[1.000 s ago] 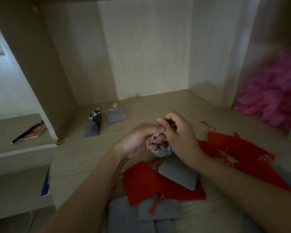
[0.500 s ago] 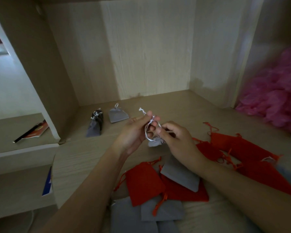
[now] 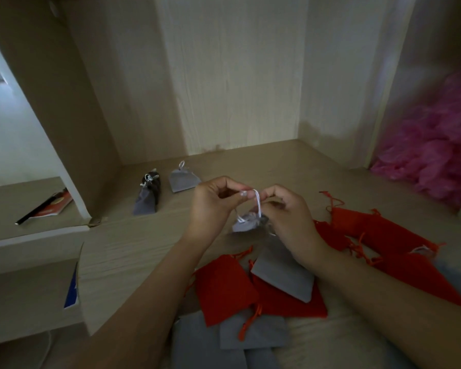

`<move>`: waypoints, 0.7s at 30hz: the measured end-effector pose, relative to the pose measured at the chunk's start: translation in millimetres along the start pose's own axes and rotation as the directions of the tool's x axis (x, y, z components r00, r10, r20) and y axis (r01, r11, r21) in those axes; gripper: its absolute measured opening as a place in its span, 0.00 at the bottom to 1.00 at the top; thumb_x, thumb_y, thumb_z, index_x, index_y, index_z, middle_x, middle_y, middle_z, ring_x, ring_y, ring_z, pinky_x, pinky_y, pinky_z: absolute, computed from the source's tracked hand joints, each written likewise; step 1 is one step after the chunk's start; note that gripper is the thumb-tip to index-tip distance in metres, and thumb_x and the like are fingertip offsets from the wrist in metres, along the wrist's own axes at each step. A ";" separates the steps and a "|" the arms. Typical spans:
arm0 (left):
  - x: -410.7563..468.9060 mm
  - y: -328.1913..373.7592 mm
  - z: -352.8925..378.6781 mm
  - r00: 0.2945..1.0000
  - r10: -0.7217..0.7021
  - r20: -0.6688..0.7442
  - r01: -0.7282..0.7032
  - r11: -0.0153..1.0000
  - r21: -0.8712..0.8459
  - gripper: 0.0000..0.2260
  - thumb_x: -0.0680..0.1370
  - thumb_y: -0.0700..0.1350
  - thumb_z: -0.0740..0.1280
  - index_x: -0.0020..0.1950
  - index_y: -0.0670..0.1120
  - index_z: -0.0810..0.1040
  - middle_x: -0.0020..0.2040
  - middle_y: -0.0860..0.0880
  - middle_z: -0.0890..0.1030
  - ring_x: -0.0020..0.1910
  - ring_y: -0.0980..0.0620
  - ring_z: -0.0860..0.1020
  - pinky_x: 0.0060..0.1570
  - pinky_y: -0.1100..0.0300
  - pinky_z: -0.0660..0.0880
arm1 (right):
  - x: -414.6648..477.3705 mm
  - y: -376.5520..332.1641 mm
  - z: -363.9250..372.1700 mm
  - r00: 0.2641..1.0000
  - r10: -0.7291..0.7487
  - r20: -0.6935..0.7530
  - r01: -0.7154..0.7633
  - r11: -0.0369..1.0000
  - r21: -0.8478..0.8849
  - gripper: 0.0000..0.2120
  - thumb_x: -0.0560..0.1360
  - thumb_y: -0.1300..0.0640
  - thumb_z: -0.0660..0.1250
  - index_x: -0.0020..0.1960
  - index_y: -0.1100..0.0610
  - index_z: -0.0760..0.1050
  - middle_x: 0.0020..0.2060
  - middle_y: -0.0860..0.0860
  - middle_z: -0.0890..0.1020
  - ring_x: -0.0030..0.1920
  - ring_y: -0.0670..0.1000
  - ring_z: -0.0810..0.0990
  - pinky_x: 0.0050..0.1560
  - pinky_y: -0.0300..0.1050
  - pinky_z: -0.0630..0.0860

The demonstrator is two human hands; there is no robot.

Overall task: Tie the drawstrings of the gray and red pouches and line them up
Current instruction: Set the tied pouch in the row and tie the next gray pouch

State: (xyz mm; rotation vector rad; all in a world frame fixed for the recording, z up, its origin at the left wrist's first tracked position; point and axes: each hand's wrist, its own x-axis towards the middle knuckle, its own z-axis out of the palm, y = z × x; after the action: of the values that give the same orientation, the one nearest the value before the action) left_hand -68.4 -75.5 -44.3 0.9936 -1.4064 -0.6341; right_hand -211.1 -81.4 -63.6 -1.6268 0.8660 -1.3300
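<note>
Since the gray pouch (image 3: 246, 224) hangs at 6 o'clock under the drawstring (image 3: 257, 202), left hand (image 3: 216, 203) pinching it at 9, right hand (image 3: 288, 217) pinching at 3, I'd tighten sideways.

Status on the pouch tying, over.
Left hand and right hand both pinching white drawstring. Small gray fabric pouch cinched, loop open. Two tied gray pouches lined behind. Nothing in the way.

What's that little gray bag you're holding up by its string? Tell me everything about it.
The gray pouch is small and looks like soft, matte fabric, with its mouth gathered into puckers. A white drawstring loops up from it, pinched by the left hand and the right hand. The right hand hides part of it.
</note>
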 end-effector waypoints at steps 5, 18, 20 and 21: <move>-2.2 3.7 4.6 1.000 -0.011 0.025 0.013 0.999 -0.048 0.05 0.68 0.31 0.73 0.37 0.39 0.81 0.30 0.54 0.82 0.30 0.60 0.79 0.33 0.69 0.74 | 2.1 3.5 1.4 0.998 -0.011 -0.057 0.012 1.000 0.013 0.11 0.72 0.59 0.72 0.52 0.50 0.75 0.48 0.47 0.82 0.42 0.44 0.82 0.35 0.34 0.74; -2.6 4.0 4.3 0.990 -0.127 0.053 0.136 0.969 -0.204 0.09 0.75 0.37 0.67 0.53 0.37 0.81 0.42 0.55 0.85 0.44 0.61 0.81 0.44 0.70 0.74 | 10.2 0.7 -14.3 0.969 -0.137 -0.204 0.103 0.980 -0.168 0.04 0.76 0.61 0.66 0.47 0.57 0.80 0.36 0.49 0.83 0.35 0.41 0.80 0.39 0.32 0.75; -2.6 2.9 3.5 0.982 -0.168 0.080 0.182 0.957 -0.227 0.08 0.73 0.43 0.67 0.46 0.41 0.83 0.45 0.51 0.85 0.46 0.57 0.81 0.46 0.65 0.75 | 15.4 1.7 -16.1 0.955 -0.047 -0.292 0.046 0.999 -0.009 0.05 0.77 0.65 0.63 0.46 0.63 0.77 0.33 0.53 0.80 0.31 0.42 0.78 0.37 0.33 0.75; -2.9 3.1 2.9 0.979 -0.174 0.104 0.195 0.948 -0.250 0.09 0.72 0.45 0.66 0.42 0.42 0.83 0.45 0.49 0.84 0.43 0.56 0.80 0.43 0.64 0.74 | 18.8 2.3 -18.8 0.942 0.023 -0.334 0.007 0.996 0.088 0.05 0.78 0.67 0.61 0.47 0.65 0.76 0.33 0.55 0.79 0.29 0.42 0.77 0.36 0.33 0.74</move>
State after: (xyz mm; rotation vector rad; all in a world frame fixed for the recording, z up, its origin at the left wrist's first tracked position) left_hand -72.2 -72.0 -43.5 0.9035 -1.2689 -0.9817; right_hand -225.9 -102.5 -56.7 -1.3473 0.9959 -1.6461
